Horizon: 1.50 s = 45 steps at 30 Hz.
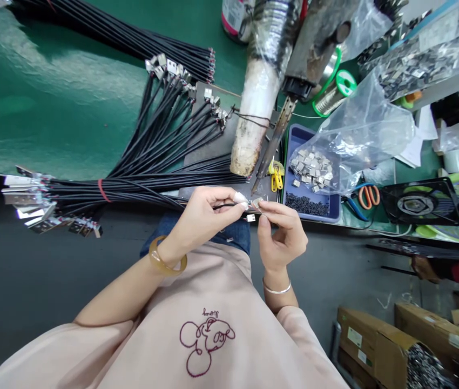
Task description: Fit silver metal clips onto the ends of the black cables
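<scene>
Between the thumb and fingers of my left hand [209, 219] is the end of a black cable, and a white cover wraps one fingertip. My right hand [282, 232] pinches a small metal connector shell [257, 203] right at that cable end. Whether the shell touches the wires is too small to tell. Another small silver connector [251, 218] hangs just below the fingers. A bundle of black cables [140, 189], tied with a red band [103, 190], lies left of my hands. Just beyond my fingers, a soldering iron [274, 140] points down towards the table edge.
A blue tray [337, 210] to the right holds metal shells [312, 167] and small black parts [306, 204]. Around it are a solder spool [335, 94], orange-handled pliers [368, 195], a yellow cutter [276, 177] and a black fan [422, 202]. Cardboard boxes [375, 346] stand lower right.
</scene>
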Each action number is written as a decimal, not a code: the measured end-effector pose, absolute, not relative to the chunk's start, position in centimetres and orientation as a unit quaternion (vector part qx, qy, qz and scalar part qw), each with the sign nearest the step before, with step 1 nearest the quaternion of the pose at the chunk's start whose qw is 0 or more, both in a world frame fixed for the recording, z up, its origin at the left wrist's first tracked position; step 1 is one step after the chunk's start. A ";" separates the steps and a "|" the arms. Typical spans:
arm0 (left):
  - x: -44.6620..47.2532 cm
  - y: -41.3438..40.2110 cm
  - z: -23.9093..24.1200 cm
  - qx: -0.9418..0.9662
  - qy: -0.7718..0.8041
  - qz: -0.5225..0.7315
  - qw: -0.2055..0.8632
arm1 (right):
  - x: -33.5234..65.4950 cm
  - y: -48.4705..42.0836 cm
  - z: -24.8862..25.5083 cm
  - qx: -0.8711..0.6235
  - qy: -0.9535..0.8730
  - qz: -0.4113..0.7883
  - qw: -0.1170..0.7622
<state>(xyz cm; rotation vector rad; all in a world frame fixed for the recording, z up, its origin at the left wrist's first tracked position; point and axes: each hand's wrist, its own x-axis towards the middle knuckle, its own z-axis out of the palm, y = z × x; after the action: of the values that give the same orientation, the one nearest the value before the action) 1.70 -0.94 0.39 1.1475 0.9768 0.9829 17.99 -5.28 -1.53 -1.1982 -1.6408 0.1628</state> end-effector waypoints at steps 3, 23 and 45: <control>1.9 -1.0 0.4 0.489 0.438 0.438 0.615 | 18.0 -5.2 -1.7 -0.506 -0.672 0.093 0.533; 2.7 -1.2 0.2 0.487 0.459 0.442 0.597 | 18.1 -5.3 -2.8 -0.459 -0.693 0.082 0.549; 2.3 -1.2 0.5 0.483 0.447 0.440 0.610 | 18.2 -5.2 -2.5 -0.498 -0.606 0.201 0.587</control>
<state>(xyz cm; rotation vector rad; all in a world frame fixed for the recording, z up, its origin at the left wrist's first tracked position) 2.28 -1.22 0.48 1.1155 1.0326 1.0166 18.24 -5.22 -2.47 -1.1614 -1.4124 0.4680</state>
